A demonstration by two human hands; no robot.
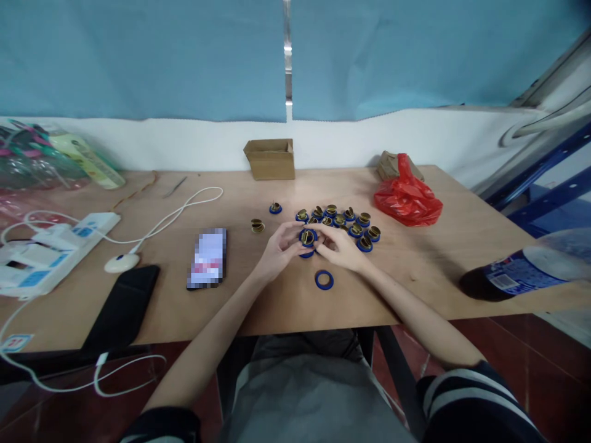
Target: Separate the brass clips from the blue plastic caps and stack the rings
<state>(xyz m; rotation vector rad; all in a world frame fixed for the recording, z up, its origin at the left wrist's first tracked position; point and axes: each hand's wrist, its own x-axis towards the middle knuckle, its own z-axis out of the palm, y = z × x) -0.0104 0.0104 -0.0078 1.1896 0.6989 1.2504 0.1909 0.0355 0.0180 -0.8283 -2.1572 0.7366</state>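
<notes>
Both my hands meet over the middle of the wooden table [415, 271]. My left hand [279, 249] and my right hand [339, 249] are closed together on a small brass part with a blue ring [307, 237], fingertips pinching it from both sides. A loose blue ring [324, 280] lies on the table just in front of my right hand. Behind my hands sits a cluster of several brass-and-blue assembled parts [341, 220]. One assembled part [276, 208] and one bare brass part [257, 226] lie apart to the left.
A phone [207, 257], a black case [124, 311], a white mouse-like puck [120, 263] with cable and a power strip [55, 249] lie left. A cardboard box [271, 158] stands at the back, a red plastic bag [409, 197] back right, a dark bottle [517, 274] at the right edge.
</notes>
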